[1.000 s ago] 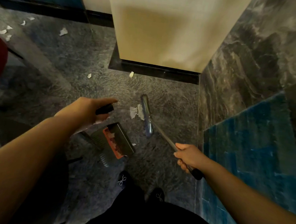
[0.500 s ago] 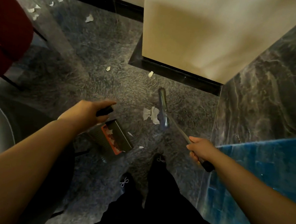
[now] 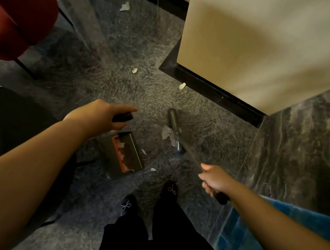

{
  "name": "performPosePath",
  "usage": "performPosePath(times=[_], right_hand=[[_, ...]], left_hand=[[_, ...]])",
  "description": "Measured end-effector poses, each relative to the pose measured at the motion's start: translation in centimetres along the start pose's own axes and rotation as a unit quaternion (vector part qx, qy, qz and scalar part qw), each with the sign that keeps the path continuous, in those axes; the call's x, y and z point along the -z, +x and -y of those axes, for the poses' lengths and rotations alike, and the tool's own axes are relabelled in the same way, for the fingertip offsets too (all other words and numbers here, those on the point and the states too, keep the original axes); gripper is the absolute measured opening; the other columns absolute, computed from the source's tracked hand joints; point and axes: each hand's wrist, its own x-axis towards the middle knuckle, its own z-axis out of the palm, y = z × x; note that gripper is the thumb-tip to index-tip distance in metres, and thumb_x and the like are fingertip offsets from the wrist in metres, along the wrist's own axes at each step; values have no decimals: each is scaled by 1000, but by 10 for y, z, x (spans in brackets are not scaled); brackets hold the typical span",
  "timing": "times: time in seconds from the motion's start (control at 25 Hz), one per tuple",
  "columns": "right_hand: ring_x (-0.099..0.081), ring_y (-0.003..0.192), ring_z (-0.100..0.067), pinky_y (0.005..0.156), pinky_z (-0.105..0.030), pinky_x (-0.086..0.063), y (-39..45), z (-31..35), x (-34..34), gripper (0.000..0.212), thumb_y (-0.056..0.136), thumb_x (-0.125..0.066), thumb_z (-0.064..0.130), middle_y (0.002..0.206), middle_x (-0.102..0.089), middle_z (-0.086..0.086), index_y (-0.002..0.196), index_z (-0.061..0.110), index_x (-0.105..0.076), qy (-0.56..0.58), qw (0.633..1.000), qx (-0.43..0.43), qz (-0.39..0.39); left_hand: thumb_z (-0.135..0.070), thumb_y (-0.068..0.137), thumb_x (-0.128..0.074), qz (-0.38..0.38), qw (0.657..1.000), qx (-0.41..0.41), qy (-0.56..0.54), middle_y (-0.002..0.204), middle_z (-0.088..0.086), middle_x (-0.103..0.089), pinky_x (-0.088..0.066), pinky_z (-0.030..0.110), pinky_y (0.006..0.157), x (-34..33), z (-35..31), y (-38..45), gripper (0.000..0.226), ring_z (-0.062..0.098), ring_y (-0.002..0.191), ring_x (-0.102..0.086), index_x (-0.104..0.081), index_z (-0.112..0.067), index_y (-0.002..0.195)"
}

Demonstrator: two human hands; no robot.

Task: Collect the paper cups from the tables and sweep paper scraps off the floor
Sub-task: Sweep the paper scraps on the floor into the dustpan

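- Grey carpet floor [image 3: 109,63], dim light, cream pillar [image 3: 258,43] at a marble wall corner.
- Left hand [image 3: 102,116]: grip curled round the dark dustpan handle; dustpan [image 3: 123,153] set on the floor below it, a few bits inside.
- Right hand [image 3: 215,180]: grip wrapped round the broom [image 3: 176,134] handle; broom head touching a pile of paper scraps [image 3: 166,132].
- Progress, judged: partial. Loose scraps left beside the dustpan, near the pillar base, and further off by the red chair [image 3: 15,13].
- Paper cups: none in view.
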Motion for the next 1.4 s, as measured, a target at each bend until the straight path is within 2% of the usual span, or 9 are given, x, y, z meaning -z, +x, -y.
performPosePath(times=[0.2, 0.32, 0.6, 0.8, 0.96, 1.16, 1.24, 1.32, 1.4], right_hand=[[-48, 36, -12, 38, -22, -38, 1, 6, -24, 61, 99, -46, 9, 61, -55, -9, 153, 17, -18, -53, 997, 0, 65], [-49, 39, -11, 39, -23, -40, -8, 9, -48, 61, 100, -46, 10, 65, -57, -7, 153, 15, -17, -67, 993, 7, 93], [-41, 36, -9, 39, -19, -34, -42, 17, -116, 59, 101, -42, 11, 65, -49, -6, 153, 18, -16, -10, 988, -10, 155], [-36, 36, -9, 37, -17, -28, -65, 7, -120, 57, 102, -42, 11, 64, -45, -5, 153, 18, -18, 42, 995, -24, 86], [-36, 41, -12, 38, -20, -29, -76, 0, -120, 57, 102, -41, 12, 63, -44, -6, 153, 20, -17, 51, 998, -10, 43], [-36, 43, -14, 38, -22, -30, -83, -9, -133, 58, 102, -43, 11, 61, -45, -8, 153, 19, -17, 77, 997, -9, 2], [-37, 41, -14, 37, -22, -31, -85, -15, -139, 59, 101, -44, 9, 61, -46, -8, 153, 18, -18, 97, 995, -16, -13], [-39, 41, -15, 36, -21, -32, -84, -22, -145, 59, 101, -45, 8, 60, -47, -10, 153, 16, -18, 106, 994, -19, -23], [-39, 40, -15, 34, -20, -33, -81, -30, -153, 60, 100, -44, 7, 59, -47, -11, 153, 15, -17, 128, 991, -26, -29]], left_hand=[[-39, 89, -65, 11, 1000, 0, 10, 113, 5, -64, -48, 32, 84, -4, -3, 1, 58, 21, 97, -61, -38, -58, 137], [-37, 89, -65, 4, 1000, -7, 1, 109, 3, -65, -46, 29, 80, -5, 1, -11, 59, 15, 88, -58, -38, -57, 137], [-33, 90, -65, -14, 1000, -26, 4, 108, 5, -66, -42, 27, 75, -12, 23, -36, 56, 22, 93, -62, -43, -52, 137], [-35, 88, -67, -20, 999, -39, -18, 111, 3, -67, -43, 26, 77, -18, 45, -54, 56, 21, 96, -63, -45, -51, 137], [-28, 88, -68, -16, 998, -44, -37, 107, 1, -65, -44, 24, 78, -16, 66, -63, 58, 12, 88, -59, -45, -49, 137], [-26, 89, -68, 2, 996, -53, -67, 99, -10, -54, -40, 5, 49, -15, 79, -77, 58, -10, 58, -48, -45, -50, 136], [-26, 89, -69, 18, 994, -69, -86, 99, -11, -55, -40, 1, 45, -15, 79, -82, 57, -15, 51, -49, -46, -51, 135], [-27, 89, -68, 36, 993, -79, -79, 103, -11, -57, -40, 2, 46, -16, 79, -90, 58, -18, 51, -49, -44, -52, 136], [-30, 90, -67, 46, 993, -95, -50, 110, -7, -63, -46, 6, 57, -24, 82, -98, 59, -13, 62, -56, -41, -54, 137]])
